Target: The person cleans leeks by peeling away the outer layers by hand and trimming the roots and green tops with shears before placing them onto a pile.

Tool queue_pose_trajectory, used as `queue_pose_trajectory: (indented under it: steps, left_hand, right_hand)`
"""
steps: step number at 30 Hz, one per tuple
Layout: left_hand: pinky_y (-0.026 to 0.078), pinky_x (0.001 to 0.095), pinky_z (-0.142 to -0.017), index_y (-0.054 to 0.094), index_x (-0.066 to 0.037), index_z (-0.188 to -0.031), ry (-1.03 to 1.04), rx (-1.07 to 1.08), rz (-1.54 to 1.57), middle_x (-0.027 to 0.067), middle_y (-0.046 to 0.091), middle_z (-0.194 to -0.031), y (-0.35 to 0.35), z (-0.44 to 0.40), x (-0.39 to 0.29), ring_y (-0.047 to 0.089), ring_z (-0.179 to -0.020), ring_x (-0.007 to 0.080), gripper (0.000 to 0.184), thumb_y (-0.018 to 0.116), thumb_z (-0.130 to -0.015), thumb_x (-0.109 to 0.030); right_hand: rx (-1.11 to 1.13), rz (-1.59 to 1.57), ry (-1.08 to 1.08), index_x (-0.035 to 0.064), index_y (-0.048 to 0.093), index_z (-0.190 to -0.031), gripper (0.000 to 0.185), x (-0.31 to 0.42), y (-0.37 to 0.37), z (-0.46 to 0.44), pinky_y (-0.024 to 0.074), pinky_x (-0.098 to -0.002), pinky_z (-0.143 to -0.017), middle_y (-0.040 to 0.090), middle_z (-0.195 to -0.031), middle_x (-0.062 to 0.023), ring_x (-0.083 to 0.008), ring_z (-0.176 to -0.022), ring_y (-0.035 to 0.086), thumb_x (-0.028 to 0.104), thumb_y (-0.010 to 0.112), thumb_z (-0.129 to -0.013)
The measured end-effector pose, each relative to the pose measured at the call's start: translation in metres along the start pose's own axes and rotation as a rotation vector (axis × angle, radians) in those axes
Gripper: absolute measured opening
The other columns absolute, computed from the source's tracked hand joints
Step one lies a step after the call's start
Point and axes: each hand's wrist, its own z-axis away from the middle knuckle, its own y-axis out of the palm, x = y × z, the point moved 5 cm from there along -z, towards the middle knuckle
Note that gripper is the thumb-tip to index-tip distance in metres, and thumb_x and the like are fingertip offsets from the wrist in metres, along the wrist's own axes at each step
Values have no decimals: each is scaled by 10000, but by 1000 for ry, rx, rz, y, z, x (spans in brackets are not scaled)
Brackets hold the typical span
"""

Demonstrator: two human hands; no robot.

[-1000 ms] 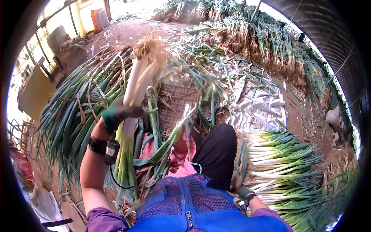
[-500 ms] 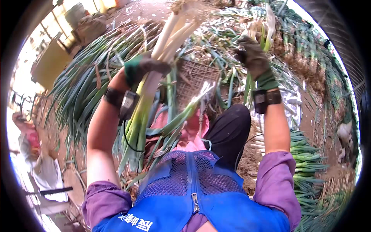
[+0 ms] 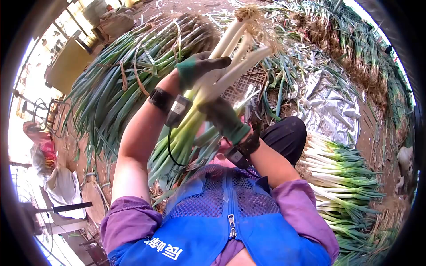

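My left hand (image 3: pixel 202 68), in a dark glove with a green cuff, holds a bunch of long green onions (image 3: pixel 188 128) around its white stalks. The bunch leans up and to the right, with its pale roots at the top and its green leaves down over my lap. My right hand (image 3: pixel 222 116), gloved too, is at the same bunch, lower on the stalks. Its fingers are blurred and partly hidden, so their grip cannot be made out.
A big pile of untrimmed onions (image 3: pixel 115 88) lies at left. Cleaned onions (image 3: pixel 341 177) lie in a row at right. A plastic crate (image 3: pixel 244 84) stands ahead, with peeled white skins (image 3: pixel 328 104) beyond it. More onions (image 3: pixel 364 48) line the back right.
My right hand has come down from the upper right to the bunch. My left hand and the bunch have shifted right in view. The whole view has turned somewhat.
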Motion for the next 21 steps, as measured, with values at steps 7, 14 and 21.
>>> queue_pose_trajectory:
  steps: [7, 14, 21]
  left_hand:
    - [504, 291, -669, 697, -37, -1062, -19, -86, 9, 37, 676, -857, -3, -8, 8, 630, -721, 126, 446, 761, -856, -427]
    - [527, 326, -648, 694, 26, -1078, -17, -79, -43, 98, 700, -859, 4, -14, 14, 660, -706, 186, 519, 804, -814, -407]
    - [484, 273, -698, 704, -27, -1143, -1, 102, -24, 30, 672, -898, 38, 5, 20, 610, -769, 103, 364, 704, -919, -314]
  right_hand:
    - [101, -227, -75, 6, 664, -1079, 269, -12, -34, 11, 522, -315, -855, 680, -988, -59, -168, -925, 654, 111, 750, -846]
    - [8, -367, -149, 11, 692, -1052, 214, 4, -33, -1, 513, -316, -853, 701, -991, -57, -160, -928, 654, 142, 732, -888]
    - [-150, -369, -245, 13, 711, -1029, 253, -24, -57, -18, 524, -317, -893, 716, -1021, -91, -159, -936, 668, 189, 770, -857]
